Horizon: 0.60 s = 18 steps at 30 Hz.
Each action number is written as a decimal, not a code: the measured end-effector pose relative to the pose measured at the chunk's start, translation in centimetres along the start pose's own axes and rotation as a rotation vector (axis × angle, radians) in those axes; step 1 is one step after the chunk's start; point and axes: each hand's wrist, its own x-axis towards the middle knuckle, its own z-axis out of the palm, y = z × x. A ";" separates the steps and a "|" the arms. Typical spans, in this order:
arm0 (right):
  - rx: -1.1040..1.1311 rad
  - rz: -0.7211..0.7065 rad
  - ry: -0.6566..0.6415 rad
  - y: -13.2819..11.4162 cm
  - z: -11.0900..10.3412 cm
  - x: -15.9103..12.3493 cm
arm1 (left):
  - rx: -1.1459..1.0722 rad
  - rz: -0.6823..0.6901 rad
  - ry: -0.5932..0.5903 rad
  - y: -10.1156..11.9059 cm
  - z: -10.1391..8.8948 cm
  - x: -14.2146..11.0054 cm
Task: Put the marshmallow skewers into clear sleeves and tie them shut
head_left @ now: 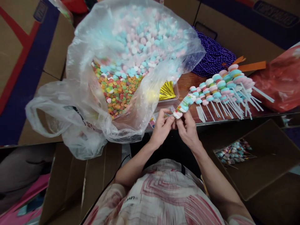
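Between my two hands is a candy skewer (184, 106) in a clear wrapper, tilted up to the right, with pink, white, blue and green sweets on it. My left hand (161, 126) pinches its lower end with thumb and fingers. Against the same lower end, my right hand (188, 128) has its fingers closed; its stick is hidden by the hands. Right of them, a pile of unwrapped candy skewers (220, 86) lies with white sticks pointing toward me. Gold twist ties (167, 90) sit in a clear plastic tray (176, 92) just beyond my left hand.
A big clear bag (79, 62) holds pastel marshmallows (142, 43) and colourful ring gummies (119, 90). Behind the pile are purple bead strings (211, 54); a red bag (278, 81) stands at right. Below the table edge, an open carton (264, 162) contains wrapped skewers (234, 151). Cardboard boxes surround the table.
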 end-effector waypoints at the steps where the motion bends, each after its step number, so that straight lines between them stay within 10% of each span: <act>1: -0.031 0.007 0.010 0.0 0.1 0.0 | 0.094 0.099 0.040 -0.3 0.1 -0.2; 4: -0.061 0.055 -0.049 -0.2 -0.1 -0.1 | 0.216 0.218 0.091 -0.6 0.0 -0.4; 8: -0.073 0.069 -0.113 -0.8 -0.6 -0.2 | -0.060 -0.029 0.083 0.2 -0.5 0.2; 18: -0.514 -0.571 0.109 0.8 -0.4 -0.1 | -0.433 -0.423 0.080 1.8 -0.2 0.8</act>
